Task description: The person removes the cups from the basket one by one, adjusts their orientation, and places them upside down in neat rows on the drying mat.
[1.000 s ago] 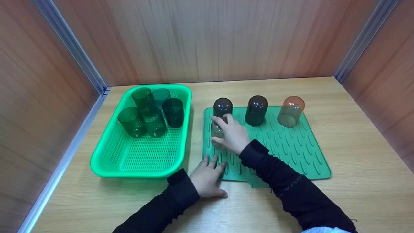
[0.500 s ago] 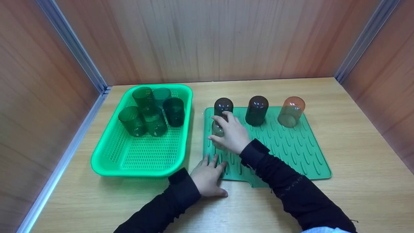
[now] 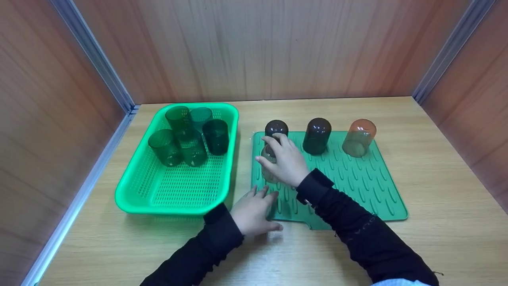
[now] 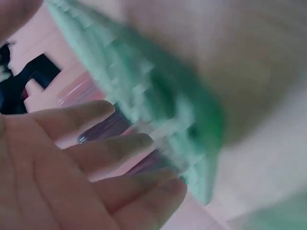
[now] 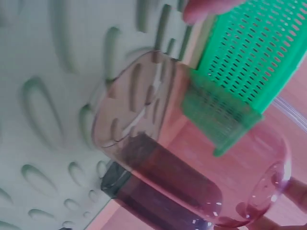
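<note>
A clear, pinkish tumbler (image 3: 268, 153) stands upside down at the left of the green drying mat (image 3: 345, 190). My right hand (image 3: 290, 166) is around it with spread, slightly bent fingers. In the right wrist view the thumb (image 5: 211, 8) is apart from the tumbler (image 5: 259, 143), while fingertips (image 5: 295, 191) lie by its base; contact is unclear. My left hand (image 3: 252, 214) hovers at the mat's front left corner, its fingers nearly straight and holding nothing. Behind, two dark tumblers (image 3: 317, 136) and an amber tumbler (image 3: 359, 138) stand inverted in a row.
To the left, a green plastic basket (image 3: 137, 174) holds several tumblers (image 3: 166, 147) toward its back. Wood-grain panels (image 3: 246, 47) enclose the table (image 3: 444, 167) at the back and both sides.
My right thumb and fingers have loosened and risen slightly from the clear tumbler, which stays in place. My left hand has lifted a little off the mat. The head view has shifted slightly.
</note>
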`<state>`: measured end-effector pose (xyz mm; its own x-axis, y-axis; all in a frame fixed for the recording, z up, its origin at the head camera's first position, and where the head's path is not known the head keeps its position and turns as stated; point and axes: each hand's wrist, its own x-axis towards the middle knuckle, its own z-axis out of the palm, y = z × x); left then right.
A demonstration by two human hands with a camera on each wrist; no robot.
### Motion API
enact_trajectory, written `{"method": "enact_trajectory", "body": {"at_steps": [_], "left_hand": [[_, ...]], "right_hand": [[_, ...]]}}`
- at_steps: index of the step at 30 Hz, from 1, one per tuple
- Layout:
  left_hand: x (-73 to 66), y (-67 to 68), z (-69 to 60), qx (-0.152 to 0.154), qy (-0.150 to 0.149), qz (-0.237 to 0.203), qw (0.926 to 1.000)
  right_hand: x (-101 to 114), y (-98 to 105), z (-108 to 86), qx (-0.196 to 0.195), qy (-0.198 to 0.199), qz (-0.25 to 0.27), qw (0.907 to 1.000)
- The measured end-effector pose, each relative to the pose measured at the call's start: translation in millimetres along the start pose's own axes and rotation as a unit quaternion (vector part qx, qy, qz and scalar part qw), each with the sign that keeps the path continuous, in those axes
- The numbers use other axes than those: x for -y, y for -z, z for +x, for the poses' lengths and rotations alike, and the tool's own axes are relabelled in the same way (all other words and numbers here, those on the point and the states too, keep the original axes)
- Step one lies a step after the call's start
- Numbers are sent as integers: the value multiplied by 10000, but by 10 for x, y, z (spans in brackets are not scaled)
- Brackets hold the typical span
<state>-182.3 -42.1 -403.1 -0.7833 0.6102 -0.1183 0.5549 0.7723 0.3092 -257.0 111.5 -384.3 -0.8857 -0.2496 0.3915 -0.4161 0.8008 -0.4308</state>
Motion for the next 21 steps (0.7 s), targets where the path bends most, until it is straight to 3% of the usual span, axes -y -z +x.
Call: {"method": "enact_trajectory", "body": {"at_steps": [3,6,9,14,18,21], "left_hand": [[-30,135,-59,-635,-123,-310,9974],[-45,302,-138,-1403,-189,-693,9875],[-14,479,-211,-2248,-198,-913,9699],[174,756,-294,-3477,-121,-794,9342],[379,921,-317,-3932,17,-816,9158],[511,1005,-301,-4016,184,-803,9121]], "right_hand": [[28,20,6,-103,63,111,9999],[62,35,14,-172,128,208,9996],[100,42,26,-264,217,300,9990],[213,8,35,-414,480,476,9969],[365,-79,27,-353,624,790,9943],[496,-177,25,-32,591,1102,9921]]}}
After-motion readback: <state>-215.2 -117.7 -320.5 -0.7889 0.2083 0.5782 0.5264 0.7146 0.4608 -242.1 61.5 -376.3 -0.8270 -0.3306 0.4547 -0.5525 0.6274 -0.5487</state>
